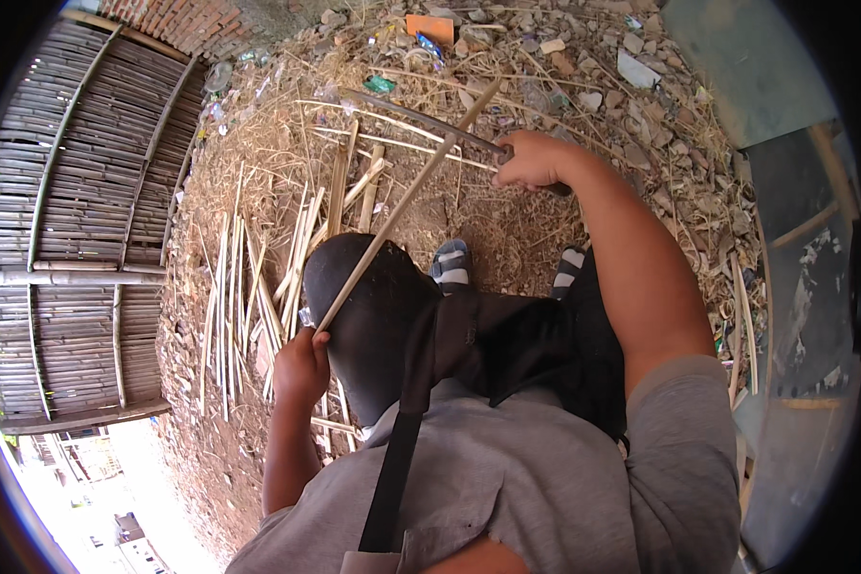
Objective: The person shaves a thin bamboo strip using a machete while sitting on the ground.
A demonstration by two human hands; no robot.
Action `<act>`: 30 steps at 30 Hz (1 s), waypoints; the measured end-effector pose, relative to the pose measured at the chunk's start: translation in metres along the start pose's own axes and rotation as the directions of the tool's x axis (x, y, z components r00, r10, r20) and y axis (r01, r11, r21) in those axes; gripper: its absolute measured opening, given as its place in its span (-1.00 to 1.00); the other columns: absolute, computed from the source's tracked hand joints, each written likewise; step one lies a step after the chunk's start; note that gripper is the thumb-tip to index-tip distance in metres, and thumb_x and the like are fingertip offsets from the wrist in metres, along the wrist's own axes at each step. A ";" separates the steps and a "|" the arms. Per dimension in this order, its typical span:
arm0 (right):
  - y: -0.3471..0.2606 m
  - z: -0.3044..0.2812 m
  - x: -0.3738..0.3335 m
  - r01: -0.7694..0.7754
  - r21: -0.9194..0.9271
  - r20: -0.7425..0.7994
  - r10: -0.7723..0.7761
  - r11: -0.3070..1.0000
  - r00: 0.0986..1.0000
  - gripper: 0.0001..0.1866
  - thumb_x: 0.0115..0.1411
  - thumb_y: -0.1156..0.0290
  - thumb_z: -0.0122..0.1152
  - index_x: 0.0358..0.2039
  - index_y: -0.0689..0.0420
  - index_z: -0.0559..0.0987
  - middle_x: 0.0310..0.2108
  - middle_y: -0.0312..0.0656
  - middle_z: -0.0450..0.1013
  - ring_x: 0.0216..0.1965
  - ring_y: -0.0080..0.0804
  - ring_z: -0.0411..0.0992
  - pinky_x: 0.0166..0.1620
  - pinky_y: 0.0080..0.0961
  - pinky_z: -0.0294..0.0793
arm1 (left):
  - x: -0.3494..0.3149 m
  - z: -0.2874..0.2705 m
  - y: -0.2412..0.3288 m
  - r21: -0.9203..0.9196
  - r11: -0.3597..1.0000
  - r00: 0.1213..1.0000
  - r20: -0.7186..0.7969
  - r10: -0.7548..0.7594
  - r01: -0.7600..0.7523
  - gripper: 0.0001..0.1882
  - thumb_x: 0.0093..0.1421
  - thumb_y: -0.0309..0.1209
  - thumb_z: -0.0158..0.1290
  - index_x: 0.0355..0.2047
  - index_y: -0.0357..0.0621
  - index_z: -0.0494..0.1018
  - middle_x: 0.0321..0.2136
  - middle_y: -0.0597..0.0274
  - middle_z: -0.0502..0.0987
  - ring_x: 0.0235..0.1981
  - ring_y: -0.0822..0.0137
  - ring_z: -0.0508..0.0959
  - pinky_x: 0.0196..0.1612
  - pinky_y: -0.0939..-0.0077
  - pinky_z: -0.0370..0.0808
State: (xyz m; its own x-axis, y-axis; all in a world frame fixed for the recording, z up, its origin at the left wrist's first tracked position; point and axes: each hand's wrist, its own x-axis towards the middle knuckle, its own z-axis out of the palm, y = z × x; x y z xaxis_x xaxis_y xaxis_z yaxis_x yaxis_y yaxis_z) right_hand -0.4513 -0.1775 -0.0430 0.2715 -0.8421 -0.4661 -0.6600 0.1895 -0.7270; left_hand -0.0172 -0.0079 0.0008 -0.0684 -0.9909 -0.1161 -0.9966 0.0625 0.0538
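My left hand (301,368), low at the left, is closed around the near end of a long bamboo strip (385,234). The strip slants up and away to the right, passing over my black-clad knee (354,287). My right hand (538,160), further off and to the right, grips the handle of a long dark-bladed knife (411,117). Its blade points left and meets or crosses the strip close to the far end. Whether the edge is cutting into the strip I cannot tell.
Several pale split strips (225,306) lie on the ground to the left, beside thicker bamboo pieces (338,187). A slatted bamboo wall (77,163) stands at the left, dark panels (804,258) at the right. Stones, dry straw and litter, including an orange piece (430,29), cover the far ground.
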 end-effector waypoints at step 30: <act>-0.039 0.027 -0.018 0.142 -0.399 -0.134 -0.210 0.906 0.968 -0.40 -0.02 0.20 0.32 0.01 0.31 0.57 -0.18 0.06 0.59 -0.15 -0.13 0.59 -0.07 -0.21 0.55 | -0.010 0.010 -0.006 -0.036 0.999 0.998 -0.062 0.028 -0.030 -0.64 0.43 -0.14 -0.11 -0.36 -0.16 0.39 -0.57 -0.19 0.52 -0.48 -0.32 0.52 -0.41 -0.19 0.40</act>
State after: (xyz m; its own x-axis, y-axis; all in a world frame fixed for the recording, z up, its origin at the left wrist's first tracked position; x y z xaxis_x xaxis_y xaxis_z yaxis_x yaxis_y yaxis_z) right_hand -0.4117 -0.1560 -0.0197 0.3079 -0.9230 -0.2307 -0.8388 -0.1490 -0.5237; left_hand -0.0114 0.0025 -0.0078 -0.0933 -0.9942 -0.0531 -0.9918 0.0881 0.0931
